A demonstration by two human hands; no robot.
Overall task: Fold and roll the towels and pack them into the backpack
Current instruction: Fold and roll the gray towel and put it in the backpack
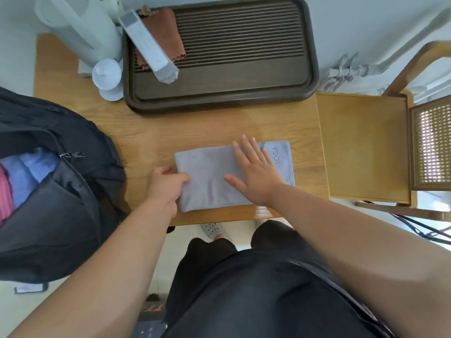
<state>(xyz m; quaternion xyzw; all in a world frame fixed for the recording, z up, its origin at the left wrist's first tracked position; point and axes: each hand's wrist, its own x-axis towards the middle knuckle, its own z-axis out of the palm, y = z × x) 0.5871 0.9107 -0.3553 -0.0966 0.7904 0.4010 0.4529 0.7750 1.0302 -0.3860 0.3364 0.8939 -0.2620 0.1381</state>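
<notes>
Far left: black backpack on the desk's left end, main zip open, blue fabric and a bit of pink fabric showing inside. Behind it at the desk's back left, a white jug and a small white cup just in front of it. Next, a dark brown slatted tray along the back edge, with a brown cloth on its left part and a long white box lying diagonally over the cloth. Front centre: grey towel, folded flat into a rectangle near the desk's front edge, well apart from the tray, "YOGA" printed at its right end. Left hand pinches the towel's left edge, thumb on top, fingers curled. Right hand lies flat on the towel's right half, fingers spread wide, holding nothing, partly covering the print. Right: a wooden chair close against the desk's end, cane back panel on its far right.
</notes>
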